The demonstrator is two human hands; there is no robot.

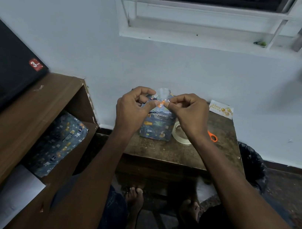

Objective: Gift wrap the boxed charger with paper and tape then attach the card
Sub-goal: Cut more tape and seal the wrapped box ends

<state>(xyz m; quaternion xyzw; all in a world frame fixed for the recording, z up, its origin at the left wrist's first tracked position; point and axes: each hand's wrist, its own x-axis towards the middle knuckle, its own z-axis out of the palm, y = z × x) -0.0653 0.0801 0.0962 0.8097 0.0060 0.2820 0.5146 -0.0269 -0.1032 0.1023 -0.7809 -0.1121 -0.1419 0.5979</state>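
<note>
The boxed charger (155, 126), covered in blue animal-print paper, stands upright on the small dark table (160, 150). My left hand (133, 108) and my right hand (187, 113) meet over its top, each pinching the folded paper flaps there. A bit of clear tape (163, 93) sticks up between the fingers. The roll of clear tape (179, 133) lies right of the box, partly under my right wrist. A white "Happy Birthday" card (221, 109) leans at the table's back right corner. Orange scissor handles (212, 136) show beside my right forearm.
A brown wooden shelf unit (7, 133) stands at left with spare blue wrapping paper (58, 144) in its compartment and a black TV (2, 74) on top. A black bin bag (253, 163) sits right of the table. White wall and a window lie behind.
</note>
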